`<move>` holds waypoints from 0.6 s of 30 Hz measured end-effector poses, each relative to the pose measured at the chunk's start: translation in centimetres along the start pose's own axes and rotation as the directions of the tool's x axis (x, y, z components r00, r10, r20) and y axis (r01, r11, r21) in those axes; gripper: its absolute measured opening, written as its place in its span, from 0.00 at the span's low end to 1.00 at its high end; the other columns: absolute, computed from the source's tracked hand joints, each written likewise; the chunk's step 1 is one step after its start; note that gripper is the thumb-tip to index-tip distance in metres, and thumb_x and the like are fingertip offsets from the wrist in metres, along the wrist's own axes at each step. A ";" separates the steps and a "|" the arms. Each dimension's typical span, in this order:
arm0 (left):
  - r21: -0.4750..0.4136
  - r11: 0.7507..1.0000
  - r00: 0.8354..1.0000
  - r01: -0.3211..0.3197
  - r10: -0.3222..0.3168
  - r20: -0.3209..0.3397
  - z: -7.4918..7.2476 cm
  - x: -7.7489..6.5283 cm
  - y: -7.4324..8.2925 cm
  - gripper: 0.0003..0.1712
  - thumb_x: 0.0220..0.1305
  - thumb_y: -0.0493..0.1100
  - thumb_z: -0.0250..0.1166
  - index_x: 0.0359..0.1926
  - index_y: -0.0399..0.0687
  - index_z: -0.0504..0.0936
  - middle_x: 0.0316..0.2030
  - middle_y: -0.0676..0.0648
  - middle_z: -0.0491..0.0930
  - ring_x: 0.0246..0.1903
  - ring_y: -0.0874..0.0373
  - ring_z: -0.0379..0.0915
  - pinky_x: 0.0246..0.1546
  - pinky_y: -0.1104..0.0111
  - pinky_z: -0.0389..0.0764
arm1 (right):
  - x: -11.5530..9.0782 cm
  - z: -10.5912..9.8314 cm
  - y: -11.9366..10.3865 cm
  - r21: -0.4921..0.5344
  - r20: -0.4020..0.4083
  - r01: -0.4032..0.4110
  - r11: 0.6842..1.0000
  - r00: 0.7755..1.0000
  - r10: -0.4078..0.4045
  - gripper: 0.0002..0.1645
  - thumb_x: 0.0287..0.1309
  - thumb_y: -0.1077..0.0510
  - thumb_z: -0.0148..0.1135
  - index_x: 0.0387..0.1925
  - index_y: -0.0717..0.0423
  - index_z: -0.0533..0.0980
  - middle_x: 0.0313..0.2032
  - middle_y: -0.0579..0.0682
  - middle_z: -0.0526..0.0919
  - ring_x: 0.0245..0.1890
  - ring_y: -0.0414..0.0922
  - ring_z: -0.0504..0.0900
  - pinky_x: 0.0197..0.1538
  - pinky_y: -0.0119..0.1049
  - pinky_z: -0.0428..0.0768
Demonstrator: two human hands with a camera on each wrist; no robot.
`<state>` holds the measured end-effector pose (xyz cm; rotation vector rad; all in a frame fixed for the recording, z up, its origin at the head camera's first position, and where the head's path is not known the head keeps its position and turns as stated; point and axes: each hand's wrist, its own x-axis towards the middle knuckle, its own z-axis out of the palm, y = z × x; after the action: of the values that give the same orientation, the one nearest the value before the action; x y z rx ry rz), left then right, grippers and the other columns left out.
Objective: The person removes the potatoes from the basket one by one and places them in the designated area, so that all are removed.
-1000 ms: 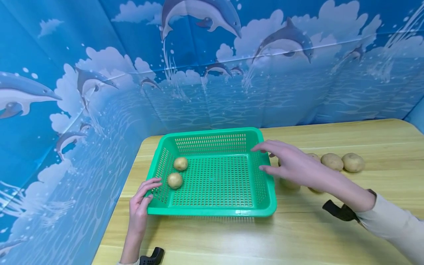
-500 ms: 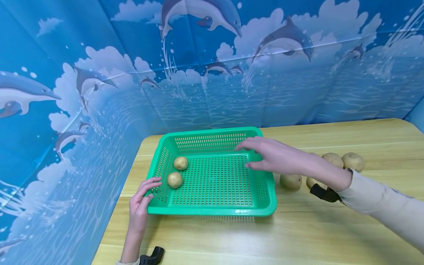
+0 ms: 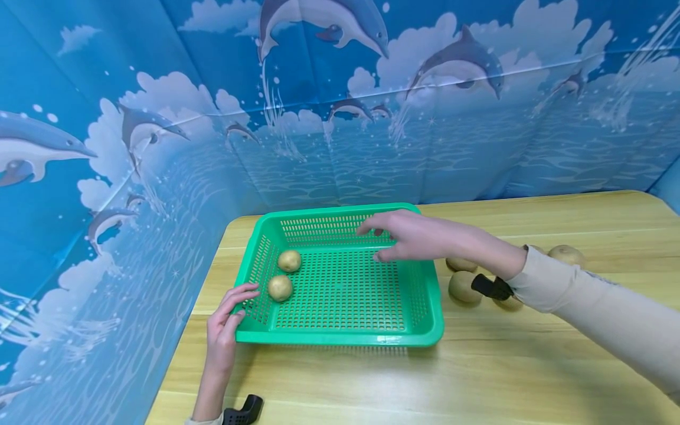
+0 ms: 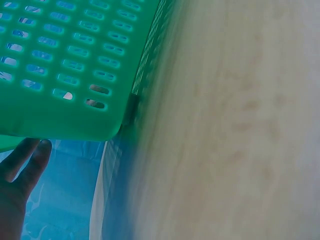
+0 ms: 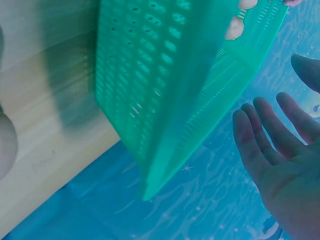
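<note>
A green plastic basket (image 3: 340, 338) with slotted walls and a grid floor stands on the wooden table. Two potatoes lie inside at its left: one farther back (image 3: 289, 261), one nearer (image 3: 280, 288). My left hand (image 3: 223, 327) holds the basket's left rim near the front corner, fingers over the edge and thumb on the outer side; in the left wrist view its fingertips meet the rim. Above the basket's right half hovers my right hand (image 3: 411, 237), fingers spread and slightly bent. The right wrist view shows its palm (image 5: 295, 185) bare, touching nothing.
Several more potatoes (image 3: 464, 288) sit on the table right of the basket, partly hidden under the right forearm. A blue dolphin-print curtain (image 3: 340, 147) hangs behind and to the left of the table (image 3: 372, 389).
My right hand has moved left, from the basket's right rim to over its inside, still holding nothing. The left hand, the basket and the two potatoes in it stay in place.
</note>
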<state>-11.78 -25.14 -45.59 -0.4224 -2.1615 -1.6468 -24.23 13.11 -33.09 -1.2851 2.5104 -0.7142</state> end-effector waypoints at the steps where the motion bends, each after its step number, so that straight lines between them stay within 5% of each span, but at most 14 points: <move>1: -0.001 1.000 1.000 -0.002 0.002 -0.001 0.0 0.0 0.0 0.26 0.57 0.19 0.41 0.49 0.28 0.81 0.55 0.33 0.75 0.63 0.46 0.64 0.66 0.65 0.61 | 0.3 -0.1 -0.1 0.000 0.008 -0.004 1.000 1.000 0.004 0.31 0.61 0.51 0.66 0.65 0.51 0.71 0.61 0.48 0.75 0.56 0.46 0.76 0.52 0.46 0.78; 18: 0.002 1.000 1.000 -0.009 0.009 -0.007 0.2 -0.3 -0.3 0.25 0.57 0.19 0.42 0.49 0.28 0.80 0.55 0.34 0.75 0.63 0.46 0.64 0.66 0.65 0.61 | 4.4 -0.6 -1.0 0.057 0.125 -0.024 0.998 0.992 0.016 0.32 0.64 0.51 0.64 0.67 0.51 0.69 0.65 0.49 0.72 0.59 0.47 0.74 0.56 0.45 0.76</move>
<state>-11.73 -25.03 -46.06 -0.4246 -2.1537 -1.6386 -26.35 9.28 -31.97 -1.2429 2.3821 -0.6758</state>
